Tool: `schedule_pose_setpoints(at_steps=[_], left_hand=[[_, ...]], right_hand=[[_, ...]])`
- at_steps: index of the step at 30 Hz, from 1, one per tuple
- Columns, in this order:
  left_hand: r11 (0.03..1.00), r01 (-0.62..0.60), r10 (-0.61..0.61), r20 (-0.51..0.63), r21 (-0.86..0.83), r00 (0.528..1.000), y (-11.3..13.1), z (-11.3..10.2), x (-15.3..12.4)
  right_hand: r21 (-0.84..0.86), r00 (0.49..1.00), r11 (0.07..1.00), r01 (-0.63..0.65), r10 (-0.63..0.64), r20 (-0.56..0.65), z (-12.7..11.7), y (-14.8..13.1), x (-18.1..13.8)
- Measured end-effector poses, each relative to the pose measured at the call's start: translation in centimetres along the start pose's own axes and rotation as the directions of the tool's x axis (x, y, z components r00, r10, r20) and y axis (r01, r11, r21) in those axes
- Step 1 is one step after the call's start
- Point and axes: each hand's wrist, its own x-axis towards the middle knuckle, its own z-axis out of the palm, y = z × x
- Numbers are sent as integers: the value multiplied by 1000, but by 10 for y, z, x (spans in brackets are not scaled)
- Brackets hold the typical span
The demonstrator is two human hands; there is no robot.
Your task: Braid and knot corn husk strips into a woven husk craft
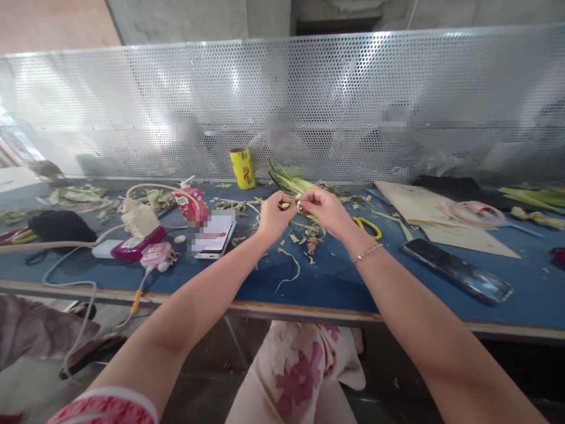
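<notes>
Plant piece (299,198), pale green, is sitting btwn both hands above the blue tabletop (326,288); exact shape's too small to tell. Long green leaf bundle (289,179) is lying just behind. L hand (274,219) & R hand (325,212) are both pinching the piece w/ thumb and fingers, tips nearly meeting. Pinching lightly is prob. best, as soft fibres are likely tearing under hard squeezing; close fingertips are prob. aiding control. Smaller plant scraps (295,238) are littering the tabletop nearby.

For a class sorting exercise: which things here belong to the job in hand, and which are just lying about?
Seemingly in the job:
plant piece in the hands
green stalks
plant scraps

Seemingly lying about:
dark phone
red carton
yellow tube
</notes>
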Motion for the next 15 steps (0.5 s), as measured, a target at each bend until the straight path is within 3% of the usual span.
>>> schedule_pose_setpoints(at_steps=[8,15], left_hand=[[1000,24,-24,-17,4,1000,3,-2,1],[999,42,-42,-34,24,999,2,-2,1]], right_hand=[[52,996,995,-80,78,42,2,-2,-1],[20,998,999,-46,45,48,3,-3,-2]])
